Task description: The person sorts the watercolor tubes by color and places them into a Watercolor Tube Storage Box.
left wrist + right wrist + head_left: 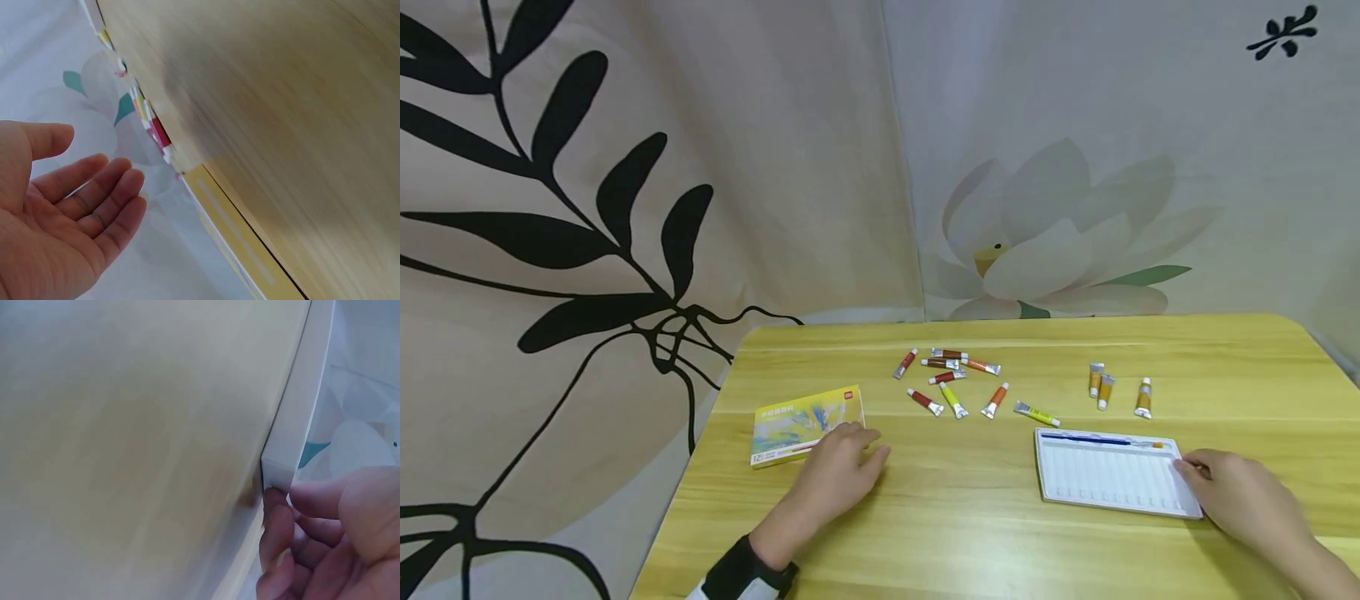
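My right hand (pixel 1247 496) pinches the right edge of a white plastic paint tray (pixel 1116 475), thumb on one side and fingers on the other, as the right wrist view shows. In the tray's top groove lies a blue-handled paintbrush (pixel 1090 439). My left hand (pixel 842 467) is beside the yellow paint box (pixel 808 417), covering its right corner in the head view. In the left wrist view its fingers (pixel 103 206) are relaxed and hold nothing, apart from the box.
Several small paint tubes, among them a dark red tube (pixel 925 402) and a yellow tube (pixel 1036 414), lie scattered mid-table. Ochre tubes (pixel 1106 392) lie behind the tray. A patterned curtain (pixel 820 167) hangs behind the wooden table (pixel 940 533).
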Demonstrator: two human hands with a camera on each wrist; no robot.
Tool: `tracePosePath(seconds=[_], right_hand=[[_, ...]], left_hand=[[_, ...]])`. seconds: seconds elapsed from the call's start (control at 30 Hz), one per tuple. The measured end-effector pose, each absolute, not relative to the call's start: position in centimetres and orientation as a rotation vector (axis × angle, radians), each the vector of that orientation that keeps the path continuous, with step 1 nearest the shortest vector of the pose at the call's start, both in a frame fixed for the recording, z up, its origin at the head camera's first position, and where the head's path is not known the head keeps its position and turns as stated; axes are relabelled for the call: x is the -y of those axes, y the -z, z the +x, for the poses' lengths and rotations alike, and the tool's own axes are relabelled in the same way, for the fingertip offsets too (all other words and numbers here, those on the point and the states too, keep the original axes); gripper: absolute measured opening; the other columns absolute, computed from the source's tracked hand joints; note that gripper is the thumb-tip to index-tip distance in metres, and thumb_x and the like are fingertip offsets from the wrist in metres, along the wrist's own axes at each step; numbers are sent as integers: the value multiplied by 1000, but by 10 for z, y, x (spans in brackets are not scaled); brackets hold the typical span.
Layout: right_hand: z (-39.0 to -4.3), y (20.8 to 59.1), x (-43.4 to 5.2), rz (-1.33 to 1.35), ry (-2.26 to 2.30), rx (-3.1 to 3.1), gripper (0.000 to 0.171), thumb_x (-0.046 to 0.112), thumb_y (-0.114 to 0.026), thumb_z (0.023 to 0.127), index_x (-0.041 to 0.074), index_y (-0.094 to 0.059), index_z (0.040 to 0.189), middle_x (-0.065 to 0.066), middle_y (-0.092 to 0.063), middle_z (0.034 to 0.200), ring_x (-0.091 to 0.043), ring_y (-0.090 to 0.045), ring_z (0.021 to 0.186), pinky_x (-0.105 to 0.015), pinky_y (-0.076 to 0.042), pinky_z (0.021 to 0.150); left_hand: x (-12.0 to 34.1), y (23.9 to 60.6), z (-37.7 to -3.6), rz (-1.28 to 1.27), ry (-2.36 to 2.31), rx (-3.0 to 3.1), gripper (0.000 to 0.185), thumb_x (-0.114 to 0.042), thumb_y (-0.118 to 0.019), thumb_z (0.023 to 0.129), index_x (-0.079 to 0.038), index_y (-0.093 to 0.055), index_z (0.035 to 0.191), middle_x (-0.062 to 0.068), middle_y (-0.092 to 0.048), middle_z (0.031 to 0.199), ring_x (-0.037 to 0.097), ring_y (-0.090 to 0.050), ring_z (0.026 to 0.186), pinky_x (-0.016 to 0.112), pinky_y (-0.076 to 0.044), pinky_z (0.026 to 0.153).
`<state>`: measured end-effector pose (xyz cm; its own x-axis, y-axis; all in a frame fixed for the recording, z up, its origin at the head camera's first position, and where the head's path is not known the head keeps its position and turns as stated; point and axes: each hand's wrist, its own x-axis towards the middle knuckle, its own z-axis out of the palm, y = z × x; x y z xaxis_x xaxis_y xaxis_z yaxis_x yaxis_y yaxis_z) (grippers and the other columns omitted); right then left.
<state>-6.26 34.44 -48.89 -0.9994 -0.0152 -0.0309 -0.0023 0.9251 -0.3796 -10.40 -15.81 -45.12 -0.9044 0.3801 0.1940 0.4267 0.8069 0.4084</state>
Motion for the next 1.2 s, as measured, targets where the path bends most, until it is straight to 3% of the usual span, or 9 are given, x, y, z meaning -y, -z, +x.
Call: tracePosePath(seconds=[0.13,0.37,0.77,0.87,1.0,1.2], right_hand=[[-68,485,-328,-53,626,-3042,26,18,-63,103,-5,-74,110,-14,-71,88,-23,-54,70,-39,-41,55],[-76,484,-306,-114,620,-3040,19,16,-66,101,1,-77,100,-13,-74,90,-24,-63,73,-48,-49,59],[-81,479,-267,-197,729,-2958,15,12,-67,100,4,-79,95,0,-67,78,-14,-49,63,-32,-38,54],[-81,479,-259,-202,755,-2932,16,13,-67,100,5,-79,95,2,-65,76,-13,-47,60,-29,-35,53],[-82,478,-249,-208,794,-2897,16,13,-67,100,5,-80,95,3,-65,75,-13,-46,58,-28,-34,52],[-84,477,-236,-194,888,-2820,16,11,-67,100,5,-80,95,5,-65,73,-11,-48,58,-26,-37,52]], left_hand=[[152,451,-104,-676,711,2895,23,-20,-72,99,-1,-78,111,14,-76,108,29,-71,104,46,-57,91],[147,453,-103,-688,720,2925,23,-20,-72,99,-1,-79,109,14,-76,109,29,-72,105,46,-57,91],[122,453,-106,-732,787,3062,24,-26,-68,102,-6,-81,110,9,-77,111,20,-72,107,40,-58,91],[115,453,-107,-735,793,3091,22,-26,-69,102,-8,-82,106,4,-78,102,13,-71,93,36,-58,84],[107,454,-109,-733,814,3125,20,-26,-70,102,-10,-83,98,-5,-72,84,5,-58,71,28,-51,70],[99,457,-112,-698,910,3191,18,-20,-69,102,-11,-83,95,-9,-61,70,5,-51,60,24,-43,57]])
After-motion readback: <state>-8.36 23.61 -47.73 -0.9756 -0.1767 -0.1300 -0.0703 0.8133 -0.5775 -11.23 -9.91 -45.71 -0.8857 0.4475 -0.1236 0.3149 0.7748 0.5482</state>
